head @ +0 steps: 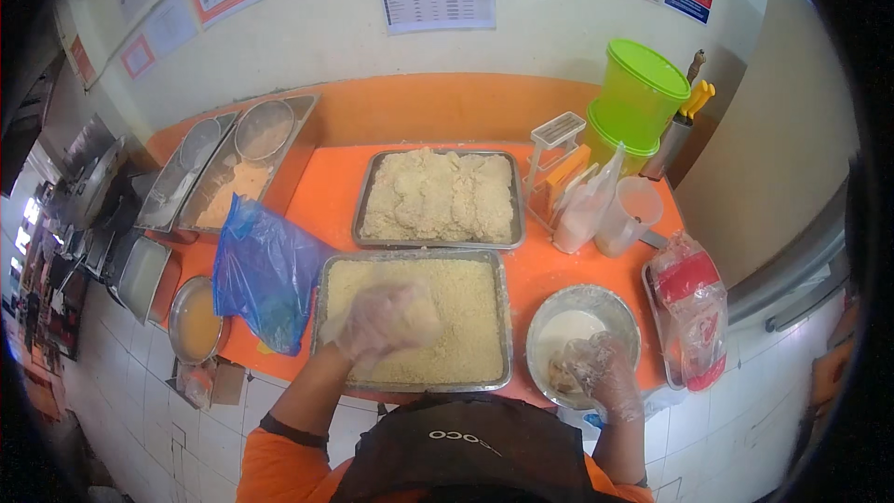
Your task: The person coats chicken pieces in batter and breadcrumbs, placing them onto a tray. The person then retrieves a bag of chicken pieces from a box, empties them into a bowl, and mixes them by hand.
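My left hand (387,318), in a clear plastic glove, is blurred over a metal tray of pale breadcrumbs (468,321). Whether its fingers hold anything is hard to make out. My right hand (601,367), gloved the same way, reaches into a metal bowl (541,307) of white batter (573,325). Its fingers are on a batter-coated piece of food (561,372) at the bowl's near left side. Behind the crumb tray, a second metal tray (518,223) bears rows of crumb-coated pieces (440,195).
Left on the orange table stand a blue plastic bag (262,279), a bowl of yellow-orange liquid (195,325) and metal pans of powder with sieves (265,129). Right are a plastic jug (632,213), green tubs (639,98), a knife block (667,147) and a bagged red package (691,307).
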A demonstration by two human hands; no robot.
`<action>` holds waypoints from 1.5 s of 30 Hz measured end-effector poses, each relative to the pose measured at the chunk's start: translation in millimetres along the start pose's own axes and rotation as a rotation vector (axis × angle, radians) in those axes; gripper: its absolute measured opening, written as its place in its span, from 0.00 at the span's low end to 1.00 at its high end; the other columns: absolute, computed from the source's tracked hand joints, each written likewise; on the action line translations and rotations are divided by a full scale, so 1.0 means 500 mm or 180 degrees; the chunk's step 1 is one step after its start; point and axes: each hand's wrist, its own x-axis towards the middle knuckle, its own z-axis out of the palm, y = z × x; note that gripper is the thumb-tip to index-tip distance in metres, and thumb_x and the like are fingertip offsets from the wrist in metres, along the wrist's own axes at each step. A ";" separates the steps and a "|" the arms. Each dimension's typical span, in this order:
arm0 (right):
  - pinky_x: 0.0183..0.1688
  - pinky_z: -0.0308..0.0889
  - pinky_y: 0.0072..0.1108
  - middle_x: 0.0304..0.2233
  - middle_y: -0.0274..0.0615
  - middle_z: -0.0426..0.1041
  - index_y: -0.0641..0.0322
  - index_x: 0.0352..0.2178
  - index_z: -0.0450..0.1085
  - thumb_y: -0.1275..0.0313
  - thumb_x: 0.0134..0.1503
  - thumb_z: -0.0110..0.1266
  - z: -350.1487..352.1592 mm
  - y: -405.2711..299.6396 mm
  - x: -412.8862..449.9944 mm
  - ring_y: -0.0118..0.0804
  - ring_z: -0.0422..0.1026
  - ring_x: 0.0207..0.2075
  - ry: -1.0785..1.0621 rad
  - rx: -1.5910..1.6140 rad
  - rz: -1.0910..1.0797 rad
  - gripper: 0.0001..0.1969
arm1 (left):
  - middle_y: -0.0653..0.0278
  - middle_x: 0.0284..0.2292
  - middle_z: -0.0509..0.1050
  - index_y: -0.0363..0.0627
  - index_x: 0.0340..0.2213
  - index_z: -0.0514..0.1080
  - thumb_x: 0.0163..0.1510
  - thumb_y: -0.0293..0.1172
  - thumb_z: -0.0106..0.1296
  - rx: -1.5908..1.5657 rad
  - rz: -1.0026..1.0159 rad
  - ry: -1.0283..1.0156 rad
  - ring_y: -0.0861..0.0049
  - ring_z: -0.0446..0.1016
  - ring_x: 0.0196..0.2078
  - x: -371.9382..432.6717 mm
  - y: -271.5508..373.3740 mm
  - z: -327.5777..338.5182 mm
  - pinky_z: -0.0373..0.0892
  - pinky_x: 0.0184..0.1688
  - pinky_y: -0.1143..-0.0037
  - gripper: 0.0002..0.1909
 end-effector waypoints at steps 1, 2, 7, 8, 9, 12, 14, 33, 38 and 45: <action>0.46 0.65 0.38 0.38 0.53 0.72 0.57 0.36 0.76 0.66 0.45 0.62 -0.001 -0.003 0.000 0.55 0.69 0.41 0.0003 0.0020 -0.0016 0.15 | 0.45 0.52 0.66 0.38 0.55 0.60 0.47 0.53 0.56 0.0201 -0.0041 0.0552 0.52 0.64 0.55 -0.019 -0.022 0.038 0.61 0.56 0.63 0.41; 0.46 0.65 0.38 0.38 0.53 0.72 0.57 0.36 0.76 0.66 0.45 0.62 -0.002 -0.007 0.000 0.55 0.69 0.41 -0.0019 0.0127 0.0106 0.15 | 0.44 0.52 0.65 0.34 0.54 0.60 0.46 0.55 0.55 0.0398 -0.0080 0.1100 0.50 0.64 0.55 -0.037 -0.045 0.081 0.61 0.56 0.62 0.42; 0.46 0.65 0.38 0.39 0.54 0.72 0.57 0.37 0.76 0.65 0.46 0.61 0.017 -0.005 0.013 0.55 0.69 0.41 -0.0148 0.0059 0.0053 0.16 | 0.46 0.52 0.64 0.32 0.51 0.62 0.50 0.47 0.53 0.1401 -0.0477 0.1096 0.51 0.63 0.54 -0.067 -0.246 0.367 0.60 0.56 0.62 0.34; 0.47 0.65 0.38 0.39 0.54 0.72 0.58 0.37 0.76 0.65 0.46 0.61 0.022 -0.005 0.012 0.55 0.69 0.41 -0.0089 0.0043 0.0085 0.16 | 0.45 0.52 0.64 0.32 0.51 0.62 0.51 0.45 0.52 0.1328 -0.0527 0.0987 0.52 0.63 0.54 -0.058 -0.254 0.377 0.59 0.57 0.62 0.33; 0.47 0.64 0.37 0.40 0.54 0.71 0.58 0.37 0.76 0.65 0.46 0.62 0.023 -0.005 0.013 0.55 0.69 0.42 -0.0026 0.0026 0.0098 0.16 | 0.45 0.52 0.63 0.32 0.51 0.62 0.52 0.43 0.51 0.1264 -0.0584 0.0884 0.53 0.63 0.54 -0.053 -0.260 0.382 0.59 0.57 0.63 0.31; 0.49 0.63 0.38 0.39 0.51 0.73 0.56 0.37 0.76 0.65 0.45 0.62 0.022 -0.007 0.018 0.54 0.69 0.42 -0.0231 0.0426 0.0479 0.16 | 0.49 0.46 0.68 0.35 0.45 0.68 0.49 0.33 0.50 -0.0556 -0.1208 0.1381 0.56 0.67 0.49 -0.006 -0.187 0.267 0.63 0.52 0.61 0.22; 0.49 0.63 0.38 0.38 0.49 0.74 0.56 0.36 0.76 0.66 0.44 0.62 0.035 0.009 0.013 0.54 0.69 0.43 -0.0110 0.0087 -0.0029 0.15 | 0.50 0.44 0.69 0.37 0.43 0.69 0.47 0.29 0.49 0.0241 0.0232 0.2041 0.59 0.67 0.49 0.017 -0.209 0.239 0.63 0.52 0.61 0.20; 0.51 0.62 0.39 0.36 0.44 0.76 0.57 0.33 0.76 0.65 0.44 0.64 0.040 -0.023 0.063 0.51 0.69 0.42 -0.0488 -0.0453 -0.0568 0.14 | 0.40 0.62 0.44 0.24 0.59 0.45 0.53 0.54 0.45 -0.0433 -0.0738 0.1082 0.53 0.42 0.66 0.133 -0.110 0.288 0.41 0.65 0.58 0.47; 0.50 0.62 0.39 0.35 0.45 0.76 0.57 0.33 0.76 0.65 0.44 0.63 0.037 -0.029 0.064 0.51 0.70 0.42 -0.0515 -0.0486 -0.0579 0.13 | 0.38 0.62 0.43 0.22 0.59 0.44 0.53 0.55 0.44 -0.0302 -0.1142 0.0693 0.52 0.43 0.66 0.154 -0.142 0.279 0.43 0.64 0.57 0.48; 0.49 0.62 0.39 0.35 0.45 0.76 0.57 0.32 0.77 0.65 0.44 0.63 0.033 -0.026 0.050 0.51 0.70 0.41 -0.0508 -0.0519 -0.0526 0.13 | 0.35 0.60 0.47 0.21 0.55 0.51 0.54 0.54 0.43 0.0184 -0.0754 0.0777 0.53 0.46 0.65 0.122 -0.079 0.289 0.49 0.62 0.60 0.44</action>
